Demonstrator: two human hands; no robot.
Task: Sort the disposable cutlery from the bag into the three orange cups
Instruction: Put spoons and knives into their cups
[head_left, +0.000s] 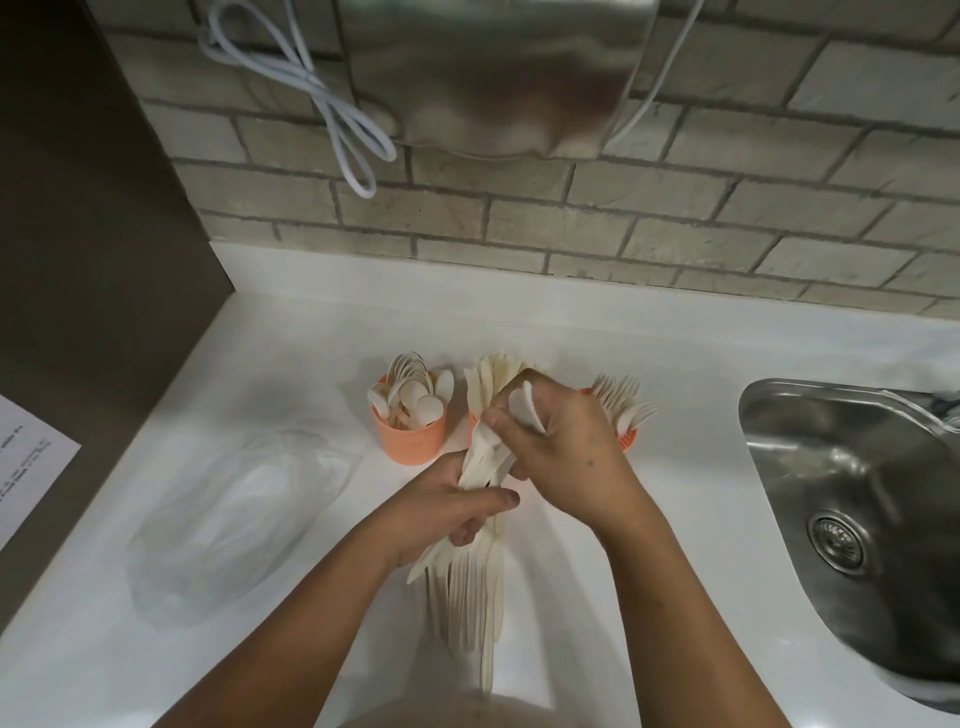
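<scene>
The spoon cup (410, 426), an orange cup packed with pale spoons standing bowl-up, is at the back of the white counter (701, 545). Just right of the spoon cup is the knife cup (472, 425), mostly hidden behind the hands, with pale knives (491, 382) fanning upward from it. Further right of the spoon cup, the fork cup (627, 440) peeks out from behind the right wrist and holds forks (623, 400) tines-up. In front of the spoon cup and slightly right, the left hand (457, 512) wraps its fingers and thumb round a thick bundle of cutlery (475, 577), whose handles trail down toward the person. The right hand (561, 457) is above that bundle, its fingers curled and pinching a single spoon (527, 410) at the bundle's top end. Left of the spoon cup and nearer the person lies the crumpled clear plastic bag (234, 509); what it still contains cannot be told. Far right of the spoon cup is a steel sink (857, 493), and far left lies a printed sheet of paper (26, 467)
</scene>
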